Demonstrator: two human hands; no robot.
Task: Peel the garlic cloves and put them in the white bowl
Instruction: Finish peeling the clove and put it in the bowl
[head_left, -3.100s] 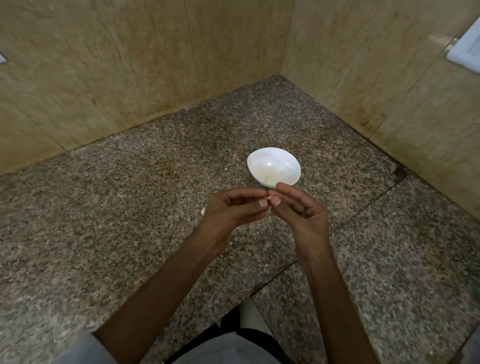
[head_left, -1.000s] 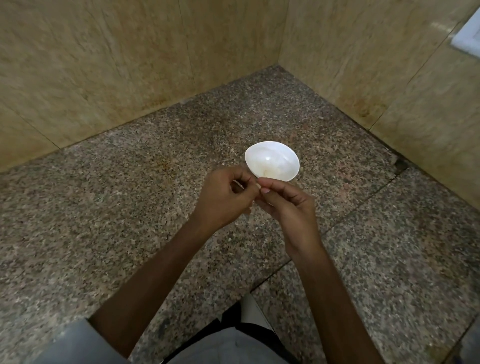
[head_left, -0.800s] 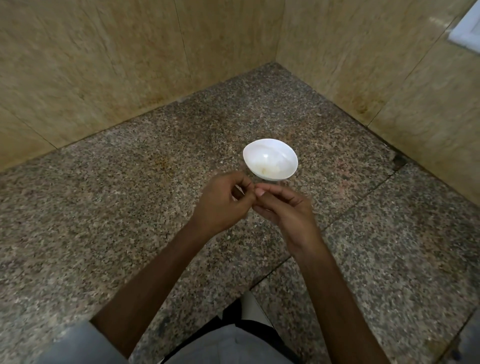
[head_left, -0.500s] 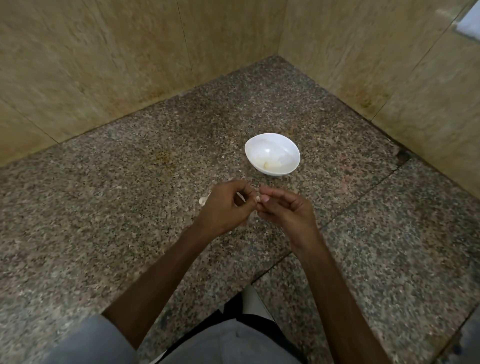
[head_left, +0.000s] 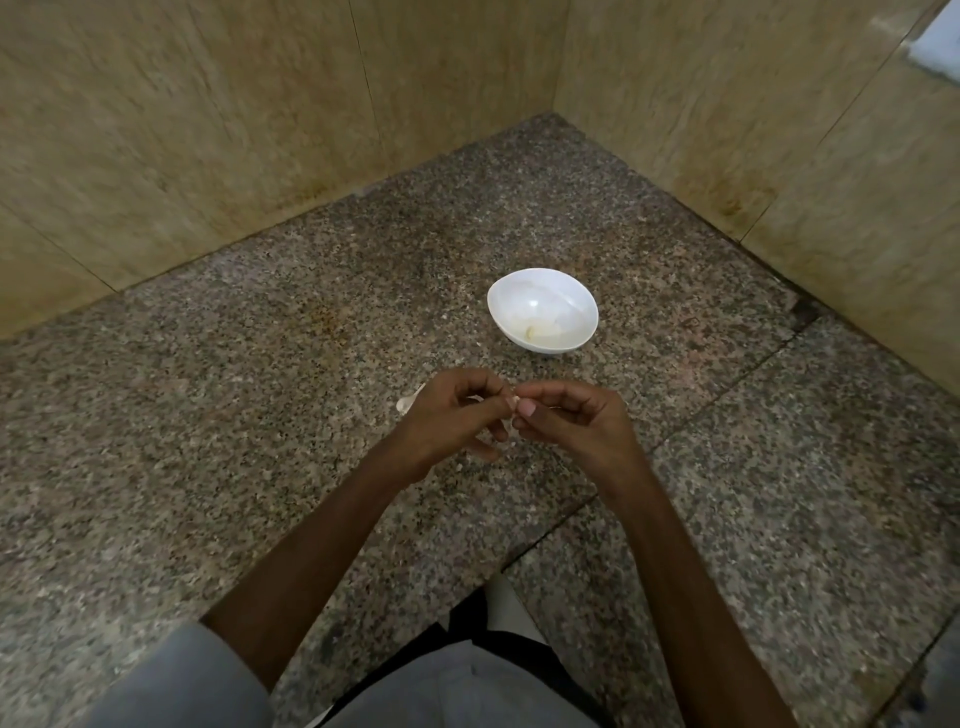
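Note:
The white bowl stands on the granite counter beyond my hands, with a small pale peeled clove lying inside. My left hand and my right hand meet fingertip to fingertip just in front of the bowl. Between them they pinch a small garlic clove, of which only a pale sliver shows. Both hands have curled fingers. A white bit of garlic or skin lies on the counter, partly hidden behind my left hand.
The speckled granite counter fills a corner between two beige stone walls. A seam in the counter runs diagonally at the right. The counter's front edge is near my body.
My hands have stayed together working on the clove, drifting slightly toward me and away from the bowl. The left fingers have curled tighter. The white bit on the counter has come into sight.

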